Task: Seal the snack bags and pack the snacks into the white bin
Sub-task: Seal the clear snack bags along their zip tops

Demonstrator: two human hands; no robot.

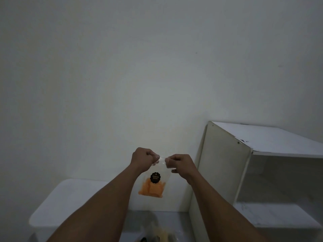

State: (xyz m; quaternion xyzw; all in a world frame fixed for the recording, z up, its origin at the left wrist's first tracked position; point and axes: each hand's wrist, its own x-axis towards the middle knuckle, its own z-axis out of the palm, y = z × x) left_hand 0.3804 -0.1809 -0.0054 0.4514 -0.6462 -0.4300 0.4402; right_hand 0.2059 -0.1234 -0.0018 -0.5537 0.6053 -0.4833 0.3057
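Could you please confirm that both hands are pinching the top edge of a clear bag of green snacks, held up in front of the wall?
Not quite: the snacks are orange, not green. The head view shows the left hand and the right hand pinching the top edge of the clear bag, held up in front of the wall.

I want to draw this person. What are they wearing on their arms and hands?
Nothing that shows. The left arm and right arm are bare, no sleeves in view. The left hand and right hand have no gloves; no watch or bracelet at the wrists.
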